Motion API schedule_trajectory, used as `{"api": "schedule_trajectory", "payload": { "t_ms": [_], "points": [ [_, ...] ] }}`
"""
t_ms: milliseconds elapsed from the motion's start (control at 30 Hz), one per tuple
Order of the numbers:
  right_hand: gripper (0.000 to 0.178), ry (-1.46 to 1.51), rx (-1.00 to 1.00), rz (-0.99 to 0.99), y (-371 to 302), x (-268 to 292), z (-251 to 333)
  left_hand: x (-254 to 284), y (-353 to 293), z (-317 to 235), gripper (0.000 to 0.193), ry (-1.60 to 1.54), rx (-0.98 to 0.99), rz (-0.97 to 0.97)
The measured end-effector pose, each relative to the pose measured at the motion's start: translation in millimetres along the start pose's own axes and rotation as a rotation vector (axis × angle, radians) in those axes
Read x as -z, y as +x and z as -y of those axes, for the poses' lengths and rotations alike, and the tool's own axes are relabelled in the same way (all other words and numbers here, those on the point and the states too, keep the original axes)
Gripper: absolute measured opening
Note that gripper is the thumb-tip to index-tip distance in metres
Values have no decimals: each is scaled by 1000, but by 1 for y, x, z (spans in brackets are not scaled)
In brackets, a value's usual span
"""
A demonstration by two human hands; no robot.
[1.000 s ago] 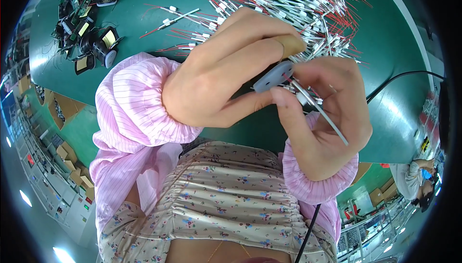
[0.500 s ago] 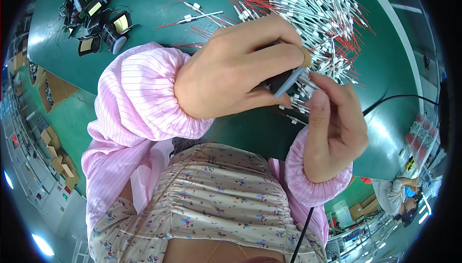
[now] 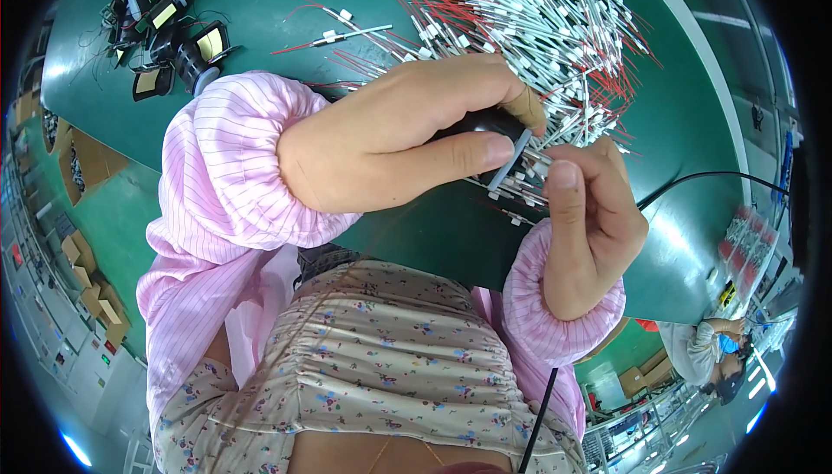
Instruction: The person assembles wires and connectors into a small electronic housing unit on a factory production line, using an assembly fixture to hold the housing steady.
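My left hand (image 3: 407, 140) is closed around a small black part with a grey end (image 3: 507, 155), held above the near edge of the green table (image 3: 693, 127). My right hand (image 3: 589, 214) meets it from the right, thumb up, pinching thin white-sleeved wire leads (image 3: 530, 181) at the part's grey end. Both wrists wear pink striped sleeves. Just behind the hands lies a big heap of red wires with white sleeves (image 3: 537, 15).
Several black parts with yellow tape (image 3: 173, 32) lie at the table's far left. A single loose red-and-white wire (image 3: 334, 36) lies between them and the heap. A black cable (image 3: 693, 181) runs across the table at right. Another person (image 3: 706, 348) sits far lower right.
Both hands have shifted slightly right together. My right hand has turned, its thumb now upright against the part's grey end, and the leads are more covered by its fingers.
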State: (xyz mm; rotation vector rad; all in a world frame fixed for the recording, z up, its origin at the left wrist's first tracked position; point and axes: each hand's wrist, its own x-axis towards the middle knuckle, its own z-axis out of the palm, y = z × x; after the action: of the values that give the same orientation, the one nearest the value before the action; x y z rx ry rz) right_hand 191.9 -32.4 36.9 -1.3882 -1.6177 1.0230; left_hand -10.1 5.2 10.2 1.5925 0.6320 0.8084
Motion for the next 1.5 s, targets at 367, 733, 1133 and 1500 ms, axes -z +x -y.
{"api": "schedule_trajectory", "payload": {
  "t_ms": [367, 733, 1133, 1500],
  "points": [
    [12, 49, 59, -31, 3, 1, -4, -1, -1, -9, 33, -337, 328, -22],
    [17, -420, 426, -109, 1, -9, -3, -17, -5, -1, 33, 130, -41, -233],
    [17, -265, 192, -98, 11, -14, 2, -5, -1, 0, 38, 306, -200, -329],
    [25, 178, -119, -212, 64, 69, -26, 44, -106, -58, 31, 1387, 635, -882]
  ]
}}
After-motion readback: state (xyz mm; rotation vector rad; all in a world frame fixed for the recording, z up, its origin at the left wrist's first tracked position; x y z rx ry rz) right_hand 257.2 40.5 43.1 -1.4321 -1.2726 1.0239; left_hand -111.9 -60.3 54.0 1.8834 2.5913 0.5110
